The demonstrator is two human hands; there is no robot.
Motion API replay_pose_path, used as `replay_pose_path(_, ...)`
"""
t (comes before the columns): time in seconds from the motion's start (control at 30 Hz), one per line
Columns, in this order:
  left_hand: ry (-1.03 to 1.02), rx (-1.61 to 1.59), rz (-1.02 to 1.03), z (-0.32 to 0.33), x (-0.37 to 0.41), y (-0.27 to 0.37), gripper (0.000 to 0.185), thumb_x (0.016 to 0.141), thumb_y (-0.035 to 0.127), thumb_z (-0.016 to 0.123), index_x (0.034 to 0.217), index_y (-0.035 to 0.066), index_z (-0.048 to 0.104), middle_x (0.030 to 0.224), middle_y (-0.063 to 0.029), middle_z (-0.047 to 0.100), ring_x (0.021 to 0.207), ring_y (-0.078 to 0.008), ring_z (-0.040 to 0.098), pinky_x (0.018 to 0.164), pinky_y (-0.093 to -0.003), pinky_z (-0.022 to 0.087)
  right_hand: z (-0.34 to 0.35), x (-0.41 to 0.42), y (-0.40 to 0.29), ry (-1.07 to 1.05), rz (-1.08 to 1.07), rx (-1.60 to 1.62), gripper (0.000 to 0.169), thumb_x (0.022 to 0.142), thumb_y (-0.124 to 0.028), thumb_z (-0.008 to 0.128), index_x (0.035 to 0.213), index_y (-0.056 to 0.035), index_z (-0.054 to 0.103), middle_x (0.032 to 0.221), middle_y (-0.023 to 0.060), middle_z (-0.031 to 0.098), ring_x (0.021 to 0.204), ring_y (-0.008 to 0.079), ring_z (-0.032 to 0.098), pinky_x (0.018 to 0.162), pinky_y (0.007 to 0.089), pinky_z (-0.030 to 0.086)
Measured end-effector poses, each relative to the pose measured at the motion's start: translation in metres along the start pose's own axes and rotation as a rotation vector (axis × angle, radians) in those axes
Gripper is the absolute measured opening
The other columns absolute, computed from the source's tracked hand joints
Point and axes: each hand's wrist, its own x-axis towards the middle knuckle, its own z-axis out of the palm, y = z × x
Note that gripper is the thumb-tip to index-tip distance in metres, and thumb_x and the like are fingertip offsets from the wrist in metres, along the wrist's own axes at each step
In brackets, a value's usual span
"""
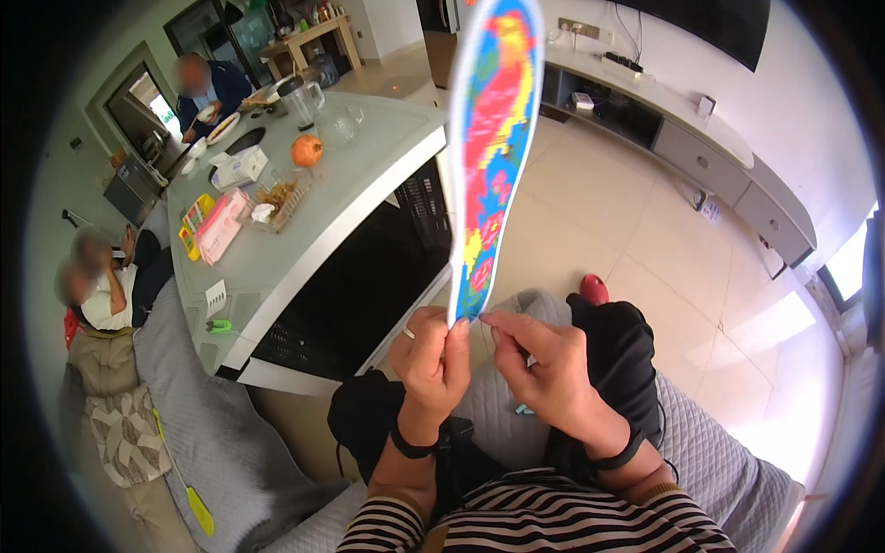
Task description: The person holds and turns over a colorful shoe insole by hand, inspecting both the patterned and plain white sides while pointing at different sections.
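Observation:
An embroidered shoe insole with a white edge stands upright before me, showing a red and yellow bird and pink flowers on blue. My left hand pinches its lower end between thumb and fingers; a ring is on one finger. Close to the right of that end is my right hand, its thumb and forefinger pressed together at the insole's edge. Whether a needle or thread is between those fingertips is too small to tell. A small teal object lies on the grey quilted cover below my right hand.
A glass-topped table at the left bears a tissue pack, a pomegranate, a pink packet, a clear tray and green thread snips. A person eats at its far end; others sit on the sofa.

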Motion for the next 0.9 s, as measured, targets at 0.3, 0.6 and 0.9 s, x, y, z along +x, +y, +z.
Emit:
replay_pose_path(0.3, -0.085, 0.162, 0.206, 0.021, -0.005, 0.006, 0.006, 0.08, 0.002, 0.061, 0.08, -0.003, 0.059, 0.072, -0.0142, 0.058, 0.056, -0.0265, 0.057, 0.049, -0.0319, 0.045, 0.002, -0.001, 0.025, -0.02, 0.189, 0.197, 0.018, 0.085, 0.004, 0.05, 0.101, 0.0006, 0.044, 0.062, 0.0137, 0.056, 0.052, 0.0238, 0.059, 0.048, 0.0301, 0.045)
replay_pose_path(0.6, -0.269, -0.373, -0.282, 0.02, -0.014, -0.003, 0.015, 0.087, 0.006, 0.057, 0.074, -0.002, 0.053, 0.065, -0.0073, 0.053, 0.051, -0.0129, 0.05, 0.046, -0.0244, 0.036, -0.043, -0.005, 0.046, 0.05, 0.361, 0.496, 0.036, 0.087, -0.011, 0.063, 0.115, 0.0031, 0.046, 0.101, 0.0076, 0.057, 0.095, 0.0139, 0.054, 0.081, 0.0268, 0.047)
replay_pose_path(0.9, -0.554, -0.992, -0.759, 0.049, -0.032, 0.008, 0.013, 0.091, 0.01, 0.055, 0.082, 0.001, 0.054, 0.065, -0.0005, 0.051, 0.056, -0.0064, 0.049, 0.05, -0.023, 0.037, -0.07, -0.025, 0.036, 0.162, 0.435, 0.432, 0.019, 0.09, -0.014, 0.06, 0.102, 0.0013, 0.061, 0.091, -0.0001, 0.063, 0.082, 0.0055, 0.055, 0.075, 0.0211, 0.043)
